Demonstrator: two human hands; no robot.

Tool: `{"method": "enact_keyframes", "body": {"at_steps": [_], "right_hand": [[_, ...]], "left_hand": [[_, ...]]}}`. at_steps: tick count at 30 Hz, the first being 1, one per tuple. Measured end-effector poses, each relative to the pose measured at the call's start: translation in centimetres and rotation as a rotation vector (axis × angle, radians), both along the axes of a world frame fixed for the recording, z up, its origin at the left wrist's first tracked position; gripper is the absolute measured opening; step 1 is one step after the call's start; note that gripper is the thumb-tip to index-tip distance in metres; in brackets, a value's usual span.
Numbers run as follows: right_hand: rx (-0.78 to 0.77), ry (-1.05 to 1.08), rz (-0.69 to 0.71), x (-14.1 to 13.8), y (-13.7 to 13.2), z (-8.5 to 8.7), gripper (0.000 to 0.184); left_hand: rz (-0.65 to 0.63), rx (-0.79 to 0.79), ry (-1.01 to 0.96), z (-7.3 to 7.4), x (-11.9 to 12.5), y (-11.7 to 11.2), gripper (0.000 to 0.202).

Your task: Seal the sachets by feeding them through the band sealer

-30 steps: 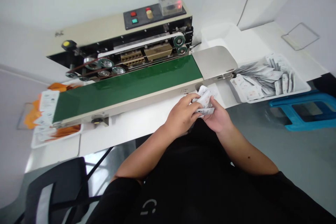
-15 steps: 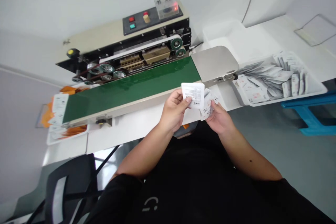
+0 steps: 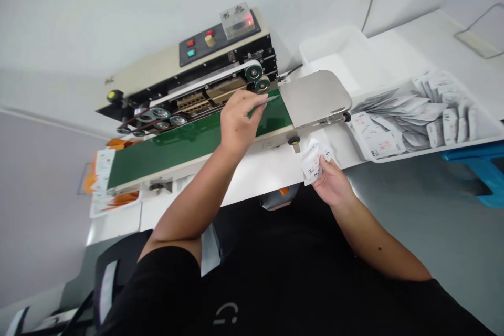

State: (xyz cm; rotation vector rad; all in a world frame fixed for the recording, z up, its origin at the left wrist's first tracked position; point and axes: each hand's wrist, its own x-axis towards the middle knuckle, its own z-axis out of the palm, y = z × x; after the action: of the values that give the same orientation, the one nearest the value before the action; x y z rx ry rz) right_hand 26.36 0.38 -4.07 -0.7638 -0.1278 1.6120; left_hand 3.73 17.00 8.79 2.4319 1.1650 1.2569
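Observation:
My left hand (image 3: 241, 119) is over the green conveyor belt (image 3: 173, 144), near its right end and close to the rollers. Its thumb and fingers pinch a small white sachet (image 3: 269, 100), seen almost edge-on. Lower right, in front of the table edge, my right hand (image 3: 333, 181) grips several white printed sachets (image 3: 312, 161) fanned together. Behind the belt stands the band sealing machine (image 3: 189, 76), with pulleys and brass-coloured blocks along its front. A metal plate (image 3: 315, 97) adjoins the belt's right end.
A white tray (image 3: 429, 153) full of sachets stands on the right, with a blue stool (image 3: 478, 168) below it. Another white bin (image 3: 334, 42) sits behind. At the belt's left end, a tray (image 3: 96, 213) holds orange and white packets. A black chair (image 3: 118, 268) is lower left.
My left hand has moved up and left with one sachet, from beside my right hand to the belt by the rollers. My right hand still holds its sachets. The view has shifted slightly.

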Motion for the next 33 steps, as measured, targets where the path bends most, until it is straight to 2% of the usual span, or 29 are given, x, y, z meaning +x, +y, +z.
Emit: {"method": "enact_keyframes", "body": {"at_steps": [4, 10, 16, 23, 26, 28, 30, 33], "right_hand": [[0.004, 0.007, -0.006, 0.6, -0.2, 0.0, 0.031], [-0.011, 0.026, -0.046, 1.6, -0.3, 0.0, 0.03], [-0.03, 0.033, -0.071, 2.4, -0.3, 0.1, 0.029], [-0.036, 0.028, -0.07, 2.6, -0.6, 0.3, 0.028], [-0.036, 0.016, -0.066, 2.5, -0.6, 0.4, 0.03], [-0.04, 0.01, -0.063, 2.3, -0.7, 0.5, 0.031], [-0.058, 0.004, -0.066, 2.0, -0.6, 0.5, 0.031], [-0.109, -0.005, -0.078, 1.3, -0.5, 0.5, 0.029]], "left_hand": [[-0.005, 0.146, 0.274, 0.4, 0.0, 3.0, 0.026], [0.065, 0.223, 0.467, 0.7, 0.8, 5.4, 0.021], [0.165, 0.204, 0.659, 1.0, 1.1, 6.2, 0.022], [0.212, 0.174, 0.697, 1.2, -0.2, 6.0, 0.013], [0.25, 0.149, 0.679, 1.9, -1.2, 4.4, 0.012], [0.283, 0.144, 0.65, 2.2, -1.7, 2.1, 0.024], [0.274, 0.167, 0.604, 1.9, -2.1, -1.0, 0.033], [0.134, 0.265, 0.533, 0.4, -1.8, -6.6, 0.032]]}}
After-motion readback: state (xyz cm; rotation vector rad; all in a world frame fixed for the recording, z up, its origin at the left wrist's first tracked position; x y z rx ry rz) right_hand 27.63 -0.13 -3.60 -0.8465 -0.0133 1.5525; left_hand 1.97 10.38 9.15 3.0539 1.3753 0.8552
